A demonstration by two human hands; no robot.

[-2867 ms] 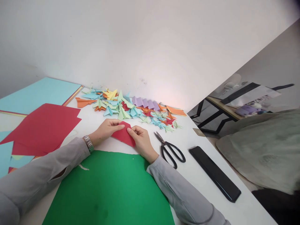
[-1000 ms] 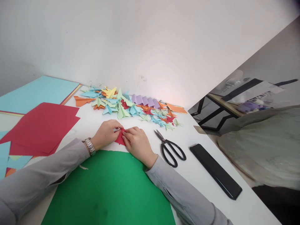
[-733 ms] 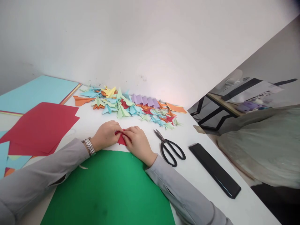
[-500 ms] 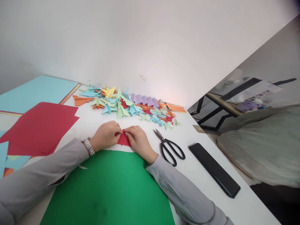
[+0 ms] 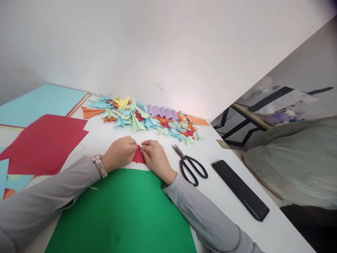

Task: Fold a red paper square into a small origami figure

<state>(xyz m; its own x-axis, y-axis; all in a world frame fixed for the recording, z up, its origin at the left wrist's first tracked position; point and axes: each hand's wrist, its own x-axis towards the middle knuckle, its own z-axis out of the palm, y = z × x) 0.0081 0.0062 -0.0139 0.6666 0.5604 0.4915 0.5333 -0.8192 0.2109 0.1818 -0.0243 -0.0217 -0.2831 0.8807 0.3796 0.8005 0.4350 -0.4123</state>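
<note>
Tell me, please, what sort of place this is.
Probably an indoor papercraft workspace, judging by the heap of multicoloured folded paper shapes, the black-handled metal scissors and the flat red paper sheets.

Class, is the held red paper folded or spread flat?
Folded, at least partly: red paper rises to a peak between left hand and right hand. Some is hidden.

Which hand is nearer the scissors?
Right. The right hand is left of the scissors; the left hand is farther left, at the left side of the small red paper.
</note>
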